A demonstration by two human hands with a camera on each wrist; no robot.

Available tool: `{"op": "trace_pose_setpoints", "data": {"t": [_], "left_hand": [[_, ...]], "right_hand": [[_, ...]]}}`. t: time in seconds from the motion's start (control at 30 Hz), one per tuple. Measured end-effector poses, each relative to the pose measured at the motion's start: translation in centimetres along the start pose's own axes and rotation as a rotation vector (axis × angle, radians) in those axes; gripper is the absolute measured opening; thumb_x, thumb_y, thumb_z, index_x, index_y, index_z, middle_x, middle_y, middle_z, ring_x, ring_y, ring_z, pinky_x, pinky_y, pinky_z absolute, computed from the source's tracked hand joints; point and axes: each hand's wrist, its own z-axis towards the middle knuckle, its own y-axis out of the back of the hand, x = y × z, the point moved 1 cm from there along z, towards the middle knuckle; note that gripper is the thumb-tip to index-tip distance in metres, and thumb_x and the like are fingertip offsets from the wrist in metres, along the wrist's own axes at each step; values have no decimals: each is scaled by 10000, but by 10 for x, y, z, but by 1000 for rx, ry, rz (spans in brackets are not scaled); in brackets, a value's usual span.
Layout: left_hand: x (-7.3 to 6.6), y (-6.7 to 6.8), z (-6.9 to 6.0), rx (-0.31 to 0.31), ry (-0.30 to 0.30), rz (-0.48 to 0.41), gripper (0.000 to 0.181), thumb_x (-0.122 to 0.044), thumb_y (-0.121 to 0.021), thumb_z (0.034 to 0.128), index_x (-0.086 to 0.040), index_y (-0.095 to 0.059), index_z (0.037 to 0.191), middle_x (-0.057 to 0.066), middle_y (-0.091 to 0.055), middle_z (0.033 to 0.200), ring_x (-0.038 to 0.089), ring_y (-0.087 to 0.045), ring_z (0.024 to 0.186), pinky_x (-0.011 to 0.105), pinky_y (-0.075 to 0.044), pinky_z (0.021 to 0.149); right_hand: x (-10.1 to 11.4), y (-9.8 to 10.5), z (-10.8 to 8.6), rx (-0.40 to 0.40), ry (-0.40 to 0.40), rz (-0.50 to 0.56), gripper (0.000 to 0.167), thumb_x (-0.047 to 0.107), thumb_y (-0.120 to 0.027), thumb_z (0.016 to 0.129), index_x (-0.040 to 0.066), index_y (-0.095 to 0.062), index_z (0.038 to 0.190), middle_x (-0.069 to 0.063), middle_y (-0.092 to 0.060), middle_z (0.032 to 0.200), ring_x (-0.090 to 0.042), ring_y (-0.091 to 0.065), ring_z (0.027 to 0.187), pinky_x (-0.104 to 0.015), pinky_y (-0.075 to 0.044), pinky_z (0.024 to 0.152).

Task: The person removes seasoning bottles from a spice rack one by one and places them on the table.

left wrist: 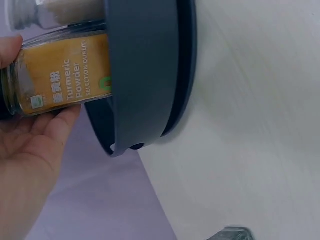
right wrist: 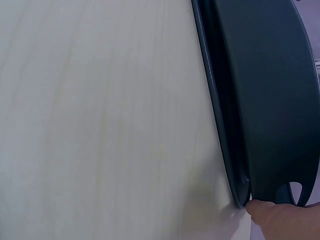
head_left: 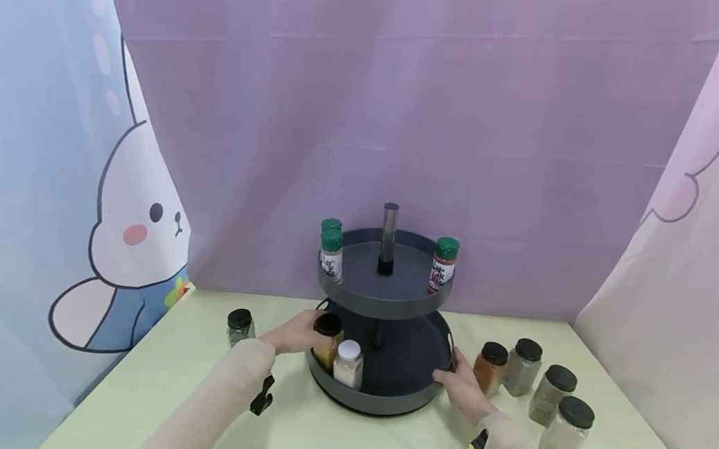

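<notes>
A dark two-tier spice rack [head_left: 385, 305] with a central post stands on the table. At the left of its lower tier [head_left: 385, 401], my left hand [head_left: 295, 333] holds a jar of turmeric powder [left wrist: 65, 70] between thumb and fingers. The jar is dark-lidded and its base sits inside the rim. Right beside it is a white-lidded jar [head_left: 348, 370] with pale contents. My right hand [head_left: 465, 390] grips the lower tier's right side near a handle cutout [right wrist: 296, 192]; its thumb [right wrist: 265, 212] shows by the bottom edge, other fingers mostly hidden.
On the upper tier stand green-capped bottles, two at left [head_left: 331, 256] and one at right [head_left: 443, 265]. Several black-lidded jars [head_left: 553, 394] stand on the table at right, one jar [head_left: 240, 326] at left. A purple curtain [head_left: 404, 116] hangs behind.
</notes>
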Motion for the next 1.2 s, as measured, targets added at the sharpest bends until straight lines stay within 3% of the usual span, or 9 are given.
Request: {"op": "trace_pose_setpoints", "data": {"t": [0.17,0.3,0.53,0.77,1.0,1.2], "left_hand": [[-8,6,-4,-11,23,-12,324,-158,-632,795,-30,-572,1087,57,-609,972,148,-542,791,294,-476,723],[-13,12,-6,-31,43,-22,461,-177,-642,799,-4,-523,1209,94,-602,1114,179,-568,927,360,-490,818],[-17,24,-11,-64,105,10,467,-223,-664,799,-44,-529,1208,74,-599,1140,202,-570,1011,419,-474,890],[-16,39,-29,-110,158,68,624,-237,-653,816,-37,-411,1354,139,-448,1371,316,-437,1242,515,-372,1012],[-2,55,-51,-116,145,72,402,-201,-653,811,-31,-547,1159,83,-626,1079,207,-588,977,426,-473,882],[16,62,-72,-146,170,71,437,-231,-674,792,-11,-553,1149,93,-631,1073,215,-593,974,429,-486,857]], "right_hand": [[1,0,0,4,-2,4,825,41,-513,855,-80,72,1424,-326,-6,1473,-453,-57,1358,-539,-134,1103],[0,0,0,6,-2,5,827,34,-510,848,-82,75,1422,-328,2,1472,-452,-50,1359,-537,-129,1104],[1,0,1,6,2,-3,836,30,-513,838,-79,74,1423,-329,-6,1472,-451,-53,1359,-538,-127,1104],[0,0,0,4,1,-16,825,46,-515,849,-82,63,1424,-327,-16,1473,-448,-58,1361,-533,-126,1109],[-1,-1,0,25,11,-20,822,63,-509,868,-80,81,1422,-332,-3,1471,-458,-50,1357,-546,-130,1103],[-1,0,-1,27,26,-19,818,52,-500,866,-83,86,1419,-336,3,1469,-457,-44,1357,-545,-130,1104]]}}
